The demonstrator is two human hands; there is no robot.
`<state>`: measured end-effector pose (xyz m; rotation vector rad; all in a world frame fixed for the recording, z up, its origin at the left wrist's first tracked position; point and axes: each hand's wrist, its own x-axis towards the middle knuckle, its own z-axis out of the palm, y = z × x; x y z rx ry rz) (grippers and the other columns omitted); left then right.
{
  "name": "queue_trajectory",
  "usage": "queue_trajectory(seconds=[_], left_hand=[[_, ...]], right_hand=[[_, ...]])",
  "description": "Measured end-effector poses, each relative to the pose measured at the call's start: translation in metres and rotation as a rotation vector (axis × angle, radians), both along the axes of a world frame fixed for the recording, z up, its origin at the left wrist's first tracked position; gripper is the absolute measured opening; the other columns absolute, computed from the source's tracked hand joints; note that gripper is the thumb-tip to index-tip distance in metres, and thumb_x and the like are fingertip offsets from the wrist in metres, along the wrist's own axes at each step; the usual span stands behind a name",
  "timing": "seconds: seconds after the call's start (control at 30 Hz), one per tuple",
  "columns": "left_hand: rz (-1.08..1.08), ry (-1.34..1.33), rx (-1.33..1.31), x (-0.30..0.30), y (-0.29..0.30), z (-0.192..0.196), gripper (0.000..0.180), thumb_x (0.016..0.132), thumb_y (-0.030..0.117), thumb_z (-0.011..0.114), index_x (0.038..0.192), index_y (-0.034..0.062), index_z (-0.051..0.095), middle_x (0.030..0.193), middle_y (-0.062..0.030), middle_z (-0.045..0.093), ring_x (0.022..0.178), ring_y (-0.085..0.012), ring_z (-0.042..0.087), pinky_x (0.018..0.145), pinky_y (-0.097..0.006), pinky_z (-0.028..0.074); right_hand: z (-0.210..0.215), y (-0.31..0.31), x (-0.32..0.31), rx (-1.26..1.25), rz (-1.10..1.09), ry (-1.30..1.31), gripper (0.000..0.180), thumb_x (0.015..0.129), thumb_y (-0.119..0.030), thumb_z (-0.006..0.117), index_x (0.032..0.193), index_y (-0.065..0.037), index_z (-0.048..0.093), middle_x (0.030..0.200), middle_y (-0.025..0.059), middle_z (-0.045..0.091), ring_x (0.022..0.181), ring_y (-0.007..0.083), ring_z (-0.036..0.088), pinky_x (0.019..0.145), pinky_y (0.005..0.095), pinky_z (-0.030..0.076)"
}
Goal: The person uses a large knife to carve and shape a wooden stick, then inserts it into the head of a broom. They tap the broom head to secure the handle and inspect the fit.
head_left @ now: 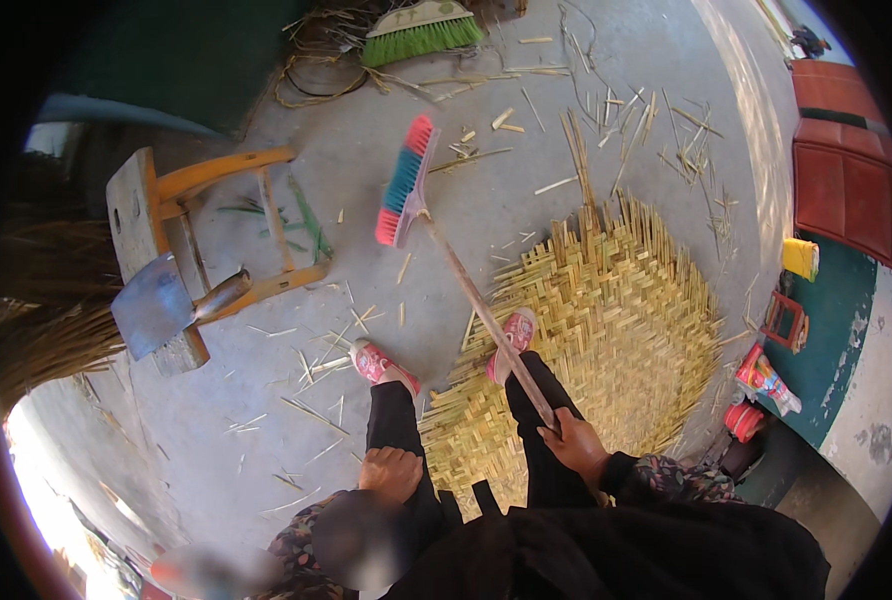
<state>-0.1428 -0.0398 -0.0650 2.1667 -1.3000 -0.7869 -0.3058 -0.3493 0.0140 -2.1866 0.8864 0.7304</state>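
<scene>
My right hand (pixel 574 445) is wrapped around the wooden handle of a broom (pixel 478 305). The broom slants away up and to the left; its head of pink and teal bristles (pixel 403 182) is over the grey floor. With fingers curled, my left hand (pixel 391 474) rests on my left thigh, and nothing shows in it. A large round woven mat of split strips (pixel 626 330) lies under and beside my right leg, its edge ragged with loose strip ends.
Cut strips (pixel 318 412) are scattered over the floor (pixel 296 370). To the left lies a tipped wooden stool (pixel 171 240) with a cleaver (pixel 161 305) on it. A green-bristled broom head (pixel 426 42) is at the far side; a red padded seat (pixel 851 190) stands right.
</scene>
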Motion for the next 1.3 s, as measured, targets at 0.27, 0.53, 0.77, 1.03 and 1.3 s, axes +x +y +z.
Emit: queue_trajectory(seconds=[0.27,0.53,0.77,1.03,1.3], left_hand=[[0.131,-0.109,0.091,-0.019,-0.014,-0.003,0.020,0.081,0.021,0.064,0.065,0.0139,0.056,0.065,-0.0030,0.056,0.064,-0.0227,0.060,0.058,-0.039,0.045],[0.135,-0.210,0.243,-0.015,-0.026,-0.013,0.016,0.079,0.022,0.063,0.066,0.0139,0.057,0.067,-0.0041,0.060,0.066,-0.0240,0.061,0.058,-0.041,0.047],[0.276,-0.235,0.464,-0.034,-0.025,0.009,0.016,0.085,0.029,0.061,0.081,0.0133,0.061,0.087,-0.0045,0.063,0.086,-0.0265,0.063,0.067,-0.047,0.049],[0.467,-0.343,0.320,-0.135,0.022,0.084,0.035,0.080,0.028,0.069,0.110,0.0114,0.068,0.119,-0.0131,0.062,0.122,-0.0335,0.054,0.094,-0.049,0.047],[0.661,0.073,0.470,-0.127,0.020,0.047,0.057,0.078,0.042,0.071,0.127,0.0155,0.058,0.141,-0.0127,0.043,0.135,-0.0331,0.036,0.106,-0.054,0.034]], right_hand=[[-0.013,-0.002,0.006,-0.087,0.196,0.013,0.033,0.093,-0.031,0.060,0.095,-0.002,0.043,0.067,0.0249,0.062,0.062,0.0452,0.062,0.056,0.0550,0.049],[-0.012,-0.021,0.027,-0.085,0.203,0.079,0.029,0.093,-0.028,0.056,0.096,-0.001,0.044,0.071,0.0258,0.064,0.066,0.0461,0.063,0.060,0.0567,0.050],[-0.051,-0.032,0.004,-0.118,0.215,0.135,0.023,0.093,-0.026,0.053,0.097,-0.004,0.049,0.074,0.0265,0.065,0.073,0.0479,0.064,0.066,0.0591,0.049],[-0.021,-0.042,0.035,-0.023,0.039,0.286,0.036,0.091,-0.031,0.060,0.105,0.002,0.054,0.086,0.0243,0.066,0.081,0.0418,0.067,0.071,0.0524,0.052],[0.056,-0.056,0.003,0.029,0.080,0.159,0.042,0.085,-0.036,0.067,0.100,0.002,0.057,0.085,0.0230,0.067,0.078,0.0442,0.065,0.070,0.0495,0.052]])
